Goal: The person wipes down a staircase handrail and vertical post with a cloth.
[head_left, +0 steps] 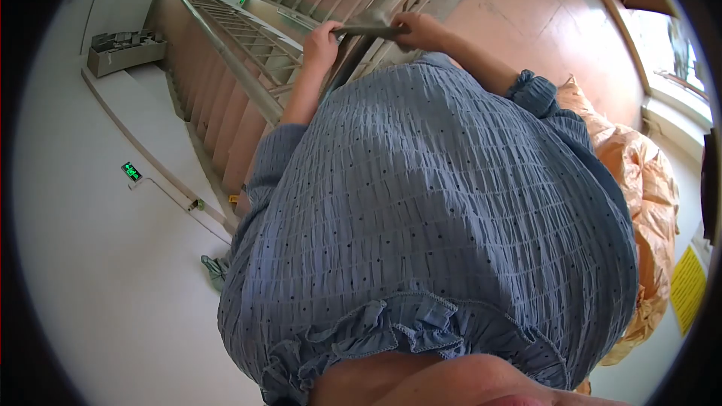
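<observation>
At the top centre, my left hand [323, 45] is closed on one end of a dark grey cloth [368, 31]. The other end is in my right hand [421, 32], whose fingers are wrapped round it. Between the two hands the cloth is stretched in a narrow band over the metal handrail [376, 11]. Both hands are close to the rail, and the cloth hides part of it. Whether the cloth touches the rail all along is too small to tell.
Stairs [218, 105] with a long railing [233, 68] lie on the left. A box of dark items [128, 56] stands on a ledge at the upper left. Large orange-brown sacks [647, 180] are at the right, near a yellow sign [687, 289].
</observation>
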The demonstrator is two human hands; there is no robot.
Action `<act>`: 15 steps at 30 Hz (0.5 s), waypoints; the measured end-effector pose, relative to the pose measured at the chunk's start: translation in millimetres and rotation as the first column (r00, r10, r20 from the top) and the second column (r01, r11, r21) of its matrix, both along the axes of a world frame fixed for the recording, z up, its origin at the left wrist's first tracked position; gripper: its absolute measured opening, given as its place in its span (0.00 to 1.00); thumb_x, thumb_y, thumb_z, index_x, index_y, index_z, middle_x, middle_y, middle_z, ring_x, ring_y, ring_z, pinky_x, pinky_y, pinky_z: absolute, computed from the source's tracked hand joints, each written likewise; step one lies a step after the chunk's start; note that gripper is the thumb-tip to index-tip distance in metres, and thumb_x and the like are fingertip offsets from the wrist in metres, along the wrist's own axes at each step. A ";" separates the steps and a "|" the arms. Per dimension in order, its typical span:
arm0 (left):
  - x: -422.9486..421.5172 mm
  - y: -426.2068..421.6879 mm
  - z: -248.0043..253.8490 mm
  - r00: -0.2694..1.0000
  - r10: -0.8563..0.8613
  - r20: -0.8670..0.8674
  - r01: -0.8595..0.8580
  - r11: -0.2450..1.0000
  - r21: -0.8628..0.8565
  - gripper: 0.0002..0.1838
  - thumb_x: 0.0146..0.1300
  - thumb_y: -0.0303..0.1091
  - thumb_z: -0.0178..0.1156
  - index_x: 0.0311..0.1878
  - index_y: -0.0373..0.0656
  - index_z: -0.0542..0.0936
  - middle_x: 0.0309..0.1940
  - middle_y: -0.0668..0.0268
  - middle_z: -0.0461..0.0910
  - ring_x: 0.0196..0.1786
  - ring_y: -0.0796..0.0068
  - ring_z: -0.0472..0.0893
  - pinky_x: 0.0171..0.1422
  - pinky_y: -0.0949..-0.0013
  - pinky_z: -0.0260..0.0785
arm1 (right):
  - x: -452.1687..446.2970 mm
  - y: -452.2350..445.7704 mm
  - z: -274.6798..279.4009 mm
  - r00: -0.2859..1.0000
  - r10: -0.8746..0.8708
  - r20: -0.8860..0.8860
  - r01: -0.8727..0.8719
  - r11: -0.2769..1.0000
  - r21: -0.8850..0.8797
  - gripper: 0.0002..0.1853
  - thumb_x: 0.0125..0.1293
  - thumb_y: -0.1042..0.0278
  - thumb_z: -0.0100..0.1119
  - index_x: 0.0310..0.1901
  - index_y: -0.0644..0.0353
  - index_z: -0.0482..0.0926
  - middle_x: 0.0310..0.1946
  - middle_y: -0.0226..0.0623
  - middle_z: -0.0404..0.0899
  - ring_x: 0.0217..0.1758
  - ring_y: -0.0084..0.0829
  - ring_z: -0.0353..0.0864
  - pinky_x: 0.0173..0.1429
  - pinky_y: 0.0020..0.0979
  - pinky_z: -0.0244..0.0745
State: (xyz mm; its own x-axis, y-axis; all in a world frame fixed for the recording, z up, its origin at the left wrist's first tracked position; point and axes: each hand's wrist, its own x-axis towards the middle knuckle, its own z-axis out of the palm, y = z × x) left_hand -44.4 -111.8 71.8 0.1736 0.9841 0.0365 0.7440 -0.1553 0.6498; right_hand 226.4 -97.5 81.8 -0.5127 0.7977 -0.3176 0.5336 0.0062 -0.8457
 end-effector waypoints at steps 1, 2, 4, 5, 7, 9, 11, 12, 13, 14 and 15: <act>0.7 -3.1 1.5 1.000 0.001 0.004 -0.001 1.000 -0.003 0.14 0.58 0.21 0.50 0.43 0.43 0.82 0.38 0.52 0.82 0.44 0.48 0.80 0.47 0.52 0.72 | -1.5 -1.5 -5.4 0.999 0.032 0.008 -0.033 0.993 0.111 0.14 0.54 0.60 0.64 0.41 0.57 0.81 0.29 0.43 0.84 0.35 0.41 0.85 0.43 0.38 0.78; 0.4 -4.5 2.1 1.000 0.015 -0.008 -0.014 1.000 0.017 0.14 0.58 0.22 0.50 0.43 0.44 0.82 0.37 0.52 0.82 0.43 0.48 0.80 0.46 0.52 0.72 | -3.2 0.7 -13.8 0.998 0.065 0.018 -0.067 0.973 0.223 0.14 0.54 0.60 0.63 0.41 0.56 0.81 0.28 0.42 0.84 0.34 0.39 0.85 0.42 0.38 0.78; 5.2 -3.6 4.2 0.999 0.034 -0.021 -0.033 0.999 0.028 0.14 0.58 0.22 0.50 0.44 0.44 0.82 0.37 0.52 0.82 0.43 0.48 0.80 0.46 0.52 0.72 | 4.7 17.8 -11.7 0.999 -0.031 0.040 0.023 0.980 0.200 0.14 0.54 0.61 0.63 0.41 0.56 0.81 0.27 0.41 0.84 0.34 0.38 0.85 0.42 0.38 0.78; 19.0 2.4 2.9 1.000 0.028 -0.006 -0.028 0.997 0.068 0.14 0.58 0.22 0.50 0.44 0.44 0.82 0.37 0.52 0.82 0.43 0.47 0.80 0.46 0.52 0.72 | 14.9 20.8 -9.8 0.988 -0.133 0.077 0.119 0.978 0.169 0.14 0.54 0.61 0.62 0.41 0.55 0.81 0.26 0.40 0.84 0.33 0.37 0.85 0.41 0.38 0.78; 38.5 20.6 11.9 0.999 0.038 0.001 -0.037 0.991 0.127 0.14 0.59 0.22 0.51 0.44 0.44 0.82 0.38 0.52 0.82 0.43 0.47 0.80 0.46 0.52 0.72 | 27.2 36.6 -3.1 0.968 -0.240 0.072 0.217 0.946 0.241 0.14 0.54 0.61 0.62 0.42 0.55 0.81 0.25 0.39 0.84 0.33 0.37 0.85 0.41 0.38 0.78; 52.8 32.3 15.3 0.998 0.023 0.058 -0.033 0.985 0.170 0.14 0.61 0.23 0.51 0.46 0.44 0.82 0.41 0.52 0.82 0.45 0.48 0.80 0.48 0.54 0.73 | 32.0 41.4 1.7 0.923 -0.373 0.092 0.334 0.898 0.286 0.15 0.55 0.61 0.61 0.44 0.56 0.80 0.27 0.41 0.84 0.36 0.40 0.85 0.42 0.39 0.78; 48.5 32.3 7.0 0.998 0.047 0.041 -0.053 0.989 0.140 0.14 0.61 0.23 0.50 0.46 0.44 0.82 0.41 0.52 0.82 0.46 0.48 0.80 0.49 0.54 0.73 | 23.4 35.7 -9.2 0.935 -0.339 0.103 0.289 0.899 0.329 0.16 0.55 0.61 0.62 0.44 0.56 0.80 0.28 0.43 0.84 0.37 0.42 0.85 0.43 0.40 0.77; 45.6 26.6 -2.6 0.998 0.062 0.023 -0.064 0.993 0.101 0.14 0.61 0.23 0.50 0.47 0.44 0.81 0.41 0.52 0.82 0.46 0.48 0.80 0.49 0.54 0.73 | 20.1 30.3 -15.2 0.943 -0.312 0.119 0.251 0.897 0.364 0.16 0.55 0.61 0.62 0.44 0.57 0.80 0.30 0.45 0.84 0.37 0.44 0.84 0.44 0.41 0.77; 36.8 18.1 -9.7 0.998 0.067 0.021 -0.069 0.992 0.102 0.14 0.61 0.23 0.50 0.47 0.44 0.81 0.41 0.52 0.82 0.46 0.48 0.80 0.49 0.54 0.73 | 10.8 20.5 -9.9 0.955 -0.282 0.097 0.243 0.925 0.290 0.16 0.55 0.62 0.62 0.45 0.58 0.79 0.32 0.47 0.84 0.38 0.47 0.84 0.46 0.42 0.77; 25.8 5.6 -16.1 0.997 0.081 -0.006 -0.080 0.991 0.104 0.14 0.60 0.23 0.50 0.46 0.44 0.82 0.41 0.52 0.82 0.45 0.47 0.80 0.48 0.53 0.72 | 3.7 13.4 -7.2 0.955 -0.280 0.094 0.244 0.926 0.288 0.16 0.55 0.62 0.62 0.45 0.58 0.79 0.32 0.47 0.84 0.38 0.47 0.84 0.46 0.42 0.77; 18.0 -3.5 -17.7 0.995 0.096 -0.031 -0.092 0.990 0.107 0.14 0.59 0.22 0.50 0.45 0.44 0.82 0.41 0.52 0.82 0.45 0.46 0.79 0.46 0.51 0.72 | -1.2 7.1 -6.7 0.982 -0.180 0.059 0.159 0.954 0.252 0.15 0.57 0.62 0.62 0.45 0.58 0.79 0.30 0.43 0.84 0.36 0.41 0.85 0.43 0.38 0.77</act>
